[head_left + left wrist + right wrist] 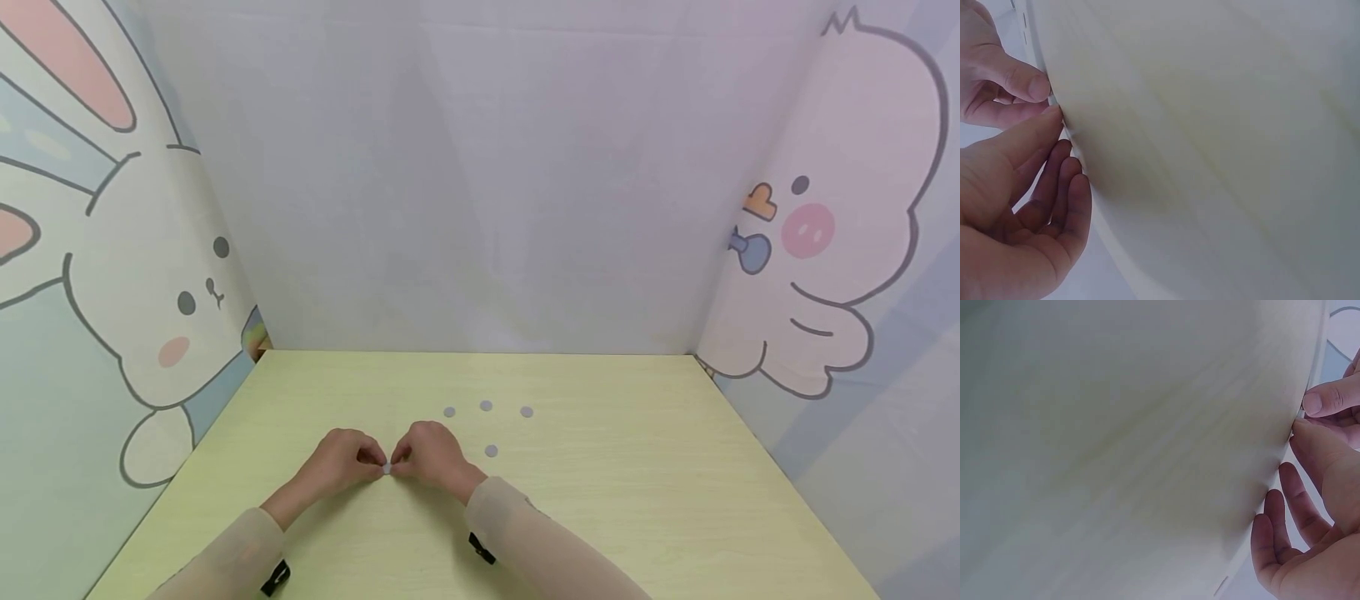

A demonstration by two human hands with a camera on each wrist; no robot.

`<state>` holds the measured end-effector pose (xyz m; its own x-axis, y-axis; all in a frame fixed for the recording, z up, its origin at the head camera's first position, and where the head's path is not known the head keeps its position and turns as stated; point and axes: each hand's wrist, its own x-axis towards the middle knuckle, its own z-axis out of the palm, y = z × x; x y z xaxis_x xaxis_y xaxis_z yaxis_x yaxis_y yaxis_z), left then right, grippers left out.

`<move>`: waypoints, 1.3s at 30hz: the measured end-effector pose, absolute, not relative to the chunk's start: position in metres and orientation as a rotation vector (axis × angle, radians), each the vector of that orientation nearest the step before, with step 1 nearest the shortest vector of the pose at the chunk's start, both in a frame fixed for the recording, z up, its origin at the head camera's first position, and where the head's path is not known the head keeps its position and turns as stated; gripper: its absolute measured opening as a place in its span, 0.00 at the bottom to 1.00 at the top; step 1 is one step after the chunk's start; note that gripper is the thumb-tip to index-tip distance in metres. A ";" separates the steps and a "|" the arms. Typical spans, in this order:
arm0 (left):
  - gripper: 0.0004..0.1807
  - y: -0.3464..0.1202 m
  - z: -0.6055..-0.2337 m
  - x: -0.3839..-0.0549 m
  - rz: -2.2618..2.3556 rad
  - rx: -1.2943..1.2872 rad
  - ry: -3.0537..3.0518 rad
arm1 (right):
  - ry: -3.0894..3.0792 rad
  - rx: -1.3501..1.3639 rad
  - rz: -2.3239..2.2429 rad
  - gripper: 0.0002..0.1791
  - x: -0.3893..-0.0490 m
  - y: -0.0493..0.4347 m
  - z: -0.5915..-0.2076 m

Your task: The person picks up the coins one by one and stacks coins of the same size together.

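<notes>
Between the fingertips of both hands is a small grey disc (387, 469), low at the tabletop, left of the middle in the head view. My left hand (347, 461) pinches its left edge between thumb and fingers. From the other side my right hand (431, 457) pinches the right edge. In the left wrist view the near left hand (1029, 206) has its other fingers curled, and only a pale sliver of the disc shows at the fingertips. The right wrist view has the right hand (1316, 519) with its other fingertips touching the table surface.
Several similar grey discs lie flat nearby: three in a shallow arc, with a left disc (449, 412), a middle disc (486, 406) and a right disc (527, 412), plus a nearer disc (491, 451). The pale yellow table (637, 483) is bordered by printed cloth walls (480, 183).
</notes>
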<state>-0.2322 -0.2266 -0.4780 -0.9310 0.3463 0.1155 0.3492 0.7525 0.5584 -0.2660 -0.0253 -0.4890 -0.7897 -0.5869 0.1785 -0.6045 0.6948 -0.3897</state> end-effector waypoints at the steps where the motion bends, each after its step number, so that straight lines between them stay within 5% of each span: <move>1: 0.04 -0.227 -0.478 -0.232 -0.937 -0.581 -2.938 | -2.854 1.005 0.679 0.02 -0.266 -0.025 -0.489; 39: 0.05 -0.227 -0.481 -0.234 -0.918 -0.565 -2.954 | -2.863 1.006 0.744 0.02 -0.268 -0.024 -0.491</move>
<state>-0.2341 -0.2272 -0.4807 -0.9355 0.3383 0.1021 0.3366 0.7650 0.5490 -0.2683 -0.0236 -0.4913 -0.7927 -0.5859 0.1686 -0.5938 0.6793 -0.4312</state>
